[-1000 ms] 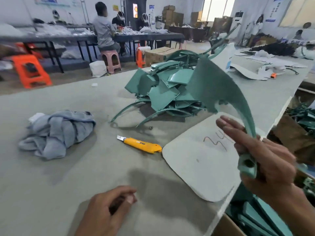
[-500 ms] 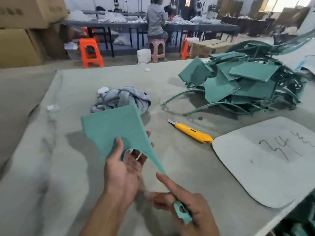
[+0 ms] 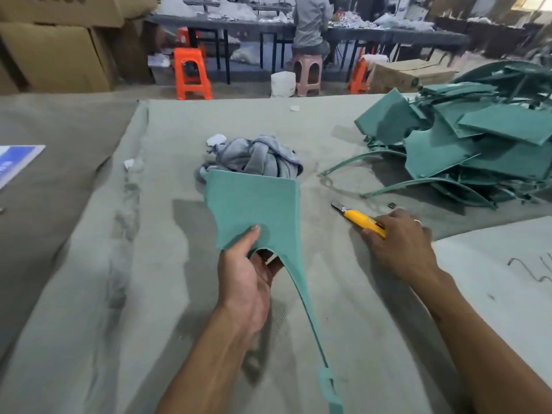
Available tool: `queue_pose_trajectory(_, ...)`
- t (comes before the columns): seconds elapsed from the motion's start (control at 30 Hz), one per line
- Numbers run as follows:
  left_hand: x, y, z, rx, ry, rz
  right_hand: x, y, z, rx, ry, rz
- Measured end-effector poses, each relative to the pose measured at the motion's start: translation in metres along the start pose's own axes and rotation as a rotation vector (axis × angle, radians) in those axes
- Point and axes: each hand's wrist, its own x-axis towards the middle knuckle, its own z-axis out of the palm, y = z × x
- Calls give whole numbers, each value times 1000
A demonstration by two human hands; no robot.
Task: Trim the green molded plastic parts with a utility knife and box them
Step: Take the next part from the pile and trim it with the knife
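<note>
A: Which step is the person on?

B: Judging by the layout, the very start of a trim. The left hand holds one green molded part up off the surface, thumb pressed on its face and fingers curled behind its lower edge. The part's broad panel points away from the person, and a long thin tail runs back toward the bottom of the view, ending in a small tab.

A: And the knife?

B: The yellow utility knife lies on the surface just right of the part. The right hand is on its rear end, fingers draped over the handle. The grip looks like it is only forming; whether the fingers have fully closed under it cannot be told. A short length of blade shows at the far tip.

A: What does the next move call for?

B: Probably lifting the knife and bringing blade to part edge, with the left hand's fingers kept clear of the cut line. The thin tail looks flexible, so it may need steadying.

A: More to do afterwards?

B: Plenty. A pile of green parts waits at the far right, beyond a crumpled grey cloth.
</note>
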Motion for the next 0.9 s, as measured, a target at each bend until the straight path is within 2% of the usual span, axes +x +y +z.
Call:
queue_pose_trajectory(0.03,1,0,0,-2,-1,-1,3,-2,-3,3,6,-4)
queue_pose_trajectory(0.1,1,1,1,15,-5,3,2,-6,-9,92,132,3)
queue_pose_trajectory(0.2,3,4,1,54,-9,35,-10,-21,-18,470,427,-80)
queue_pose_trajectory(0.27,4,4,2,98,-22,52,-18,-43,-28,912,355,-130)
queue_pose_trajectory(0.33,3,4,2,164,-21,66,-19,-67,-35,1322,134,-75)
queue_pose_trajectory(0.37,2,3,2,201,-20,72,-18,-77,-37,1429,52,-54)
queue_pose_trajectory(0.43,1,2,1,283,-26,96,-17,-94,-33,1477,-15,-58)
queue_pose_trajectory(0.57,1,-1,-6,525,-58,221,-19,-105,-17,1488,114,-92)
queue_pose_trajectory(0.67,3,0,-7,594,-85,272,-25,-98,-14,1502,71,-82)
queue_pose_trajectory(0.8,3,1,-5,572,-135,239,-29,-92,-19,1421,9,-186)
queue_pose_trajectory(0.9,0,-2,-3,570,-202,160,-30,-98,-18,1579,-83,-80)
